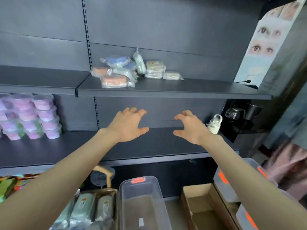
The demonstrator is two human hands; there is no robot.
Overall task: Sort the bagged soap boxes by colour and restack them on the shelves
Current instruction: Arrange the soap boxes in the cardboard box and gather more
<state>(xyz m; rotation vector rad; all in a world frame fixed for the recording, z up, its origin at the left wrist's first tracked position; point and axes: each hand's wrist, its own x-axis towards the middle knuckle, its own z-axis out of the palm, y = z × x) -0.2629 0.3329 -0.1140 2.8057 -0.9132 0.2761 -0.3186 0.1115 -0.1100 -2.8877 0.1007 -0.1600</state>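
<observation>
Clear bin (pixel 141 201): bare | cardboard box (pixel 204 211): bare | left hand (pixel 128 126), right hand (pixel 191 128): fingers spread, holding nothing

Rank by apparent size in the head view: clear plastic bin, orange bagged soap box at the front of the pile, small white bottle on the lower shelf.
1. clear plastic bin, though it sits nearest the camera, which inflates it.
2. orange bagged soap box.
3. white bottle.

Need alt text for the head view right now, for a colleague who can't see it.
Both hands, left and right, reach empty and open toward dark shelves. A jumbled pile of bagged soap boxes in orange, blue, green and cream sits on the upper shelf; purple tubs stand lower left.
</observation>
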